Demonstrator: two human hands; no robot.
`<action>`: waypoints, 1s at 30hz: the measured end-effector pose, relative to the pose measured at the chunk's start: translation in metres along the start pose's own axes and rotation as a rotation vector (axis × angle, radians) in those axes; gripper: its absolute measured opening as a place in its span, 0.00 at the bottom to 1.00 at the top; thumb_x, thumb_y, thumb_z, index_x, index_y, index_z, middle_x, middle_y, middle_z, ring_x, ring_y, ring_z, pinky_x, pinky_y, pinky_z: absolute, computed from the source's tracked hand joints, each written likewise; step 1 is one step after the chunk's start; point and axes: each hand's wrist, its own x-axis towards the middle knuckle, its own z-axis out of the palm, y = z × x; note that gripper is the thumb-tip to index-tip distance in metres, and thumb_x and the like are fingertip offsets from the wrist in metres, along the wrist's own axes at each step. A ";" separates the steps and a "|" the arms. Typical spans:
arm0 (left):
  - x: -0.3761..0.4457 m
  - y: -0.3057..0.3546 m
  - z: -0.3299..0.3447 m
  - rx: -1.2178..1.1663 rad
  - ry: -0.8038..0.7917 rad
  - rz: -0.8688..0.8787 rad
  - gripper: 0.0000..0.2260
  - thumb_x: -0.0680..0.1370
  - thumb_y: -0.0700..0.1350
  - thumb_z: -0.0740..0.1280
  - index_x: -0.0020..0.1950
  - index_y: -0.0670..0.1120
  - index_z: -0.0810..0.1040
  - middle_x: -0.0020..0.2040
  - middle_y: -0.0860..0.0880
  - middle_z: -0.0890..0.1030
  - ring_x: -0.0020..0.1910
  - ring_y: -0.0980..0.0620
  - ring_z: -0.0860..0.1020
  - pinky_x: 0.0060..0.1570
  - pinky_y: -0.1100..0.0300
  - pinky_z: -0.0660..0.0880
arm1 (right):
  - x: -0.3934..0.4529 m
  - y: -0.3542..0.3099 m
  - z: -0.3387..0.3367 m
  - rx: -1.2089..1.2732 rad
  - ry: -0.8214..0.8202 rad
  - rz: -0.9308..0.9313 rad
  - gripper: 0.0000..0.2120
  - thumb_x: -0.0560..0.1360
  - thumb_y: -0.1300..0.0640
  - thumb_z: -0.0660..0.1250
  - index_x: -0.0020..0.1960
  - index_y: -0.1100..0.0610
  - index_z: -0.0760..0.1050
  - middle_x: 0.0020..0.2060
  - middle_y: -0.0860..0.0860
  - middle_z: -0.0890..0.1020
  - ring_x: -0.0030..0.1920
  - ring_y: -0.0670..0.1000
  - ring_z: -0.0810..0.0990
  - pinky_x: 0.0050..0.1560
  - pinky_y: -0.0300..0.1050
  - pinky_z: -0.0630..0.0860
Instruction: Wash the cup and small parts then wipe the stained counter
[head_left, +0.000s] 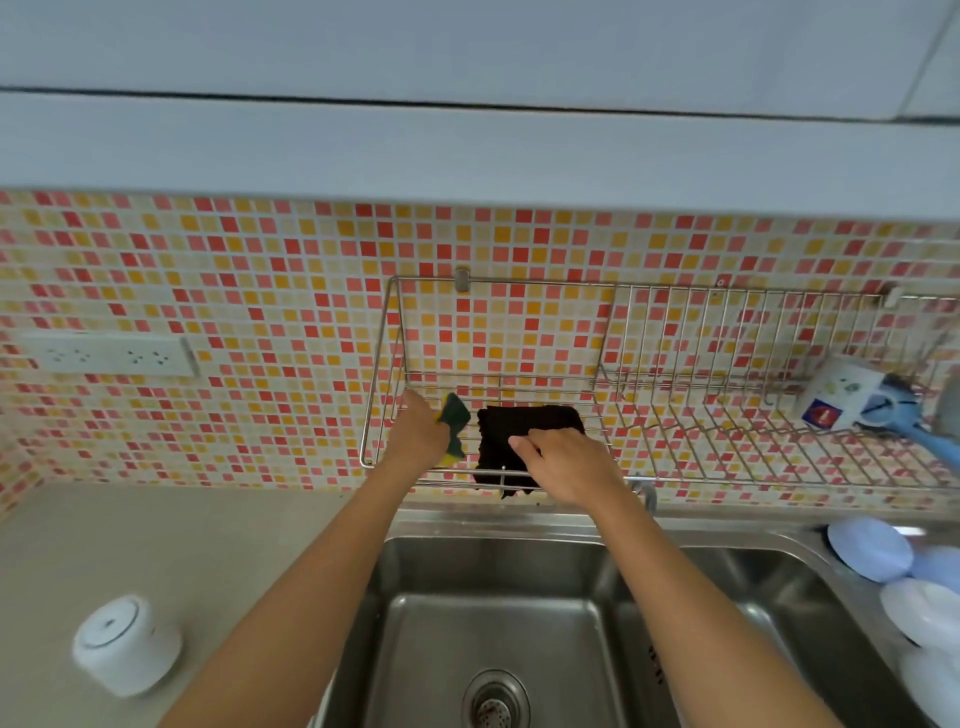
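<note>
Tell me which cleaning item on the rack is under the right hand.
The black cloth, draped over the wire rack; the green-and-yellow sponge is in the left hand.

Wide open counter (171, 540) at left bar one white canister (127, 644), sink basin (493, 623) clear below, wire rack (675, 415) crowded at right by mug (841, 395), plates (883, 561) lining right rim
</note>
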 end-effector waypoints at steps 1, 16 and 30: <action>0.000 -0.001 0.000 0.091 0.023 0.009 0.25 0.80 0.38 0.61 0.73 0.36 0.54 0.55 0.36 0.78 0.51 0.40 0.78 0.35 0.57 0.70 | -0.001 -0.001 -0.001 -0.010 -0.028 -0.006 0.27 0.81 0.40 0.45 0.60 0.54 0.77 0.59 0.53 0.80 0.60 0.56 0.76 0.55 0.52 0.71; 0.018 -0.029 -0.002 0.397 -0.004 0.353 0.16 0.82 0.45 0.55 0.68 0.49 0.74 0.69 0.45 0.72 0.64 0.44 0.72 0.65 0.53 0.70 | 0.010 0.001 0.005 -0.072 -0.097 -0.039 0.24 0.82 0.47 0.46 0.74 0.53 0.63 0.73 0.51 0.66 0.72 0.55 0.65 0.72 0.54 0.58; -0.088 -0.076 -0.008 0.610 -0.005 0.423 0.35 0.71 0.66 0.25 0.72 0.47 0.28 0.74 0.49 0.29 0.73 0.49 0.30 0.75 0.49 0.36 | -0.096 -0.019 0.042 -0.073 0.248 0.054 0.35 0.78 0.43 0.29 0.78 0.59 0.48 0.77 0.52 0.50 0.77 0.51 0.46 0.77 0.48 0.42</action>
